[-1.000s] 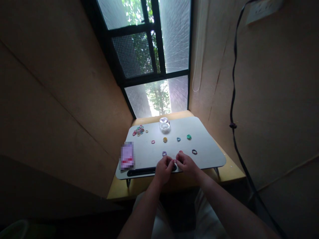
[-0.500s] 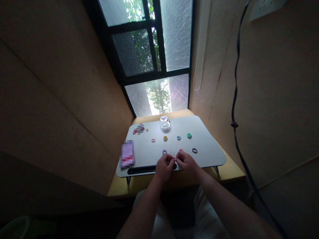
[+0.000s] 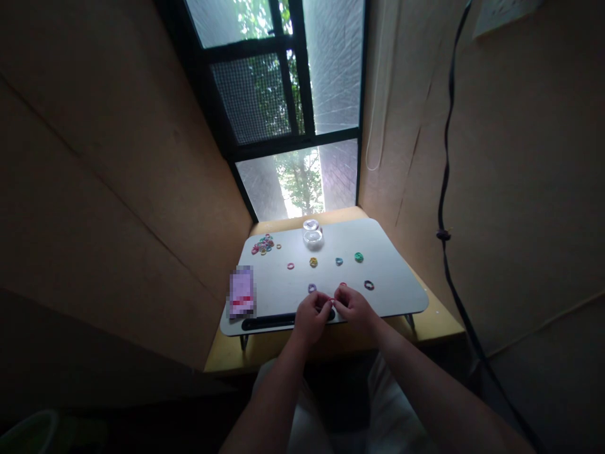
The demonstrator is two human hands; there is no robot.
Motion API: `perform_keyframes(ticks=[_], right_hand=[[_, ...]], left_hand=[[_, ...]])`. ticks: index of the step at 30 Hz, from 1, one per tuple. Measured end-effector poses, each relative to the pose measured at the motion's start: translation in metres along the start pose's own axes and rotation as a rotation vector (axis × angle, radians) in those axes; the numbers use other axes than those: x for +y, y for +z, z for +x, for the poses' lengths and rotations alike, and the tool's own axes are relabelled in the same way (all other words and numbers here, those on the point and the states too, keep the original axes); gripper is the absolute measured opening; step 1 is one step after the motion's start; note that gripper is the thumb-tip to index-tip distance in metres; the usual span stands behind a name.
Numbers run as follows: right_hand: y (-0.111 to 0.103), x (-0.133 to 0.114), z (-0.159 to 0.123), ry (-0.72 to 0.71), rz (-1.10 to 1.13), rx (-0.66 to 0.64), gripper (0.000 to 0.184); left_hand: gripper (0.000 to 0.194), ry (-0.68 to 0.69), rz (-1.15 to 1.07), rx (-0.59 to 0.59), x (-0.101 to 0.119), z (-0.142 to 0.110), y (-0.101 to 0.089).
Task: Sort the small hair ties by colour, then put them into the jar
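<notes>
A white rectangular tabletop (image 3: 390,271) with rounded corners stands on a yellow wooden ledge (image 3: 444,328). Near its far left corner lies a multicoloured pile of small rings (image 3: 263,244); a clear rounded container (image 3: 312,238) sits by the far edge. A blurred purple packet (image 3: 242,291) lies at the left edge. Pink (image 3: 290,268), yellow (image 3: 313,261), blue (image 3: 339,261) and green rings (image 3: 359,257) cross the middle; purple (image 3: 312,289), partly hidden red (image 3: 343,285) and dark rings (image 3: 369,285) lie closer to the near edge.

From afar I saw a red band (image 3: 331,299), a green ring (image 3: 359,257), a yellow ring (image 3: 313,263), a purple ring (image 3: 309,289) and a white table (image 3: 392,271).
</notes>
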State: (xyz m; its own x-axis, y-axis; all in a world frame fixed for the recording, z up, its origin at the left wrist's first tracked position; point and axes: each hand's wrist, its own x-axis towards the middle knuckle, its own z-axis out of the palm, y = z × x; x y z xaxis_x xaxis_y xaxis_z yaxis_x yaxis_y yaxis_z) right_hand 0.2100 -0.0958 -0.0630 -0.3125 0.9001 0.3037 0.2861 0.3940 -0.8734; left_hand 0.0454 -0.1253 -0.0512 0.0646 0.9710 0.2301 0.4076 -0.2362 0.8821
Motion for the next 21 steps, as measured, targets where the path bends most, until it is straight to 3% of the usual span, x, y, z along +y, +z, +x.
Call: perform_keyframes(ticks=[9,17,21], right_hand=[[0.001,-0.001,0.000,0.006,0.010,0.011,0.015],[0.003,0.003,0.002,-0.029,0.019,0.046,0.015],[0.003,0.002,0.002,-0.015,0.030,0.039,0.015]], left_hand=[[0.023,-0.003,0.016,-0.004,-0.007,0.000,-0.001],[0.021,-0.060,-0.195,-0.035,-0.011,0.000,0.001],[0.020,-0.059,-0.197,-0.034,-0.010,0.000,0.001]])
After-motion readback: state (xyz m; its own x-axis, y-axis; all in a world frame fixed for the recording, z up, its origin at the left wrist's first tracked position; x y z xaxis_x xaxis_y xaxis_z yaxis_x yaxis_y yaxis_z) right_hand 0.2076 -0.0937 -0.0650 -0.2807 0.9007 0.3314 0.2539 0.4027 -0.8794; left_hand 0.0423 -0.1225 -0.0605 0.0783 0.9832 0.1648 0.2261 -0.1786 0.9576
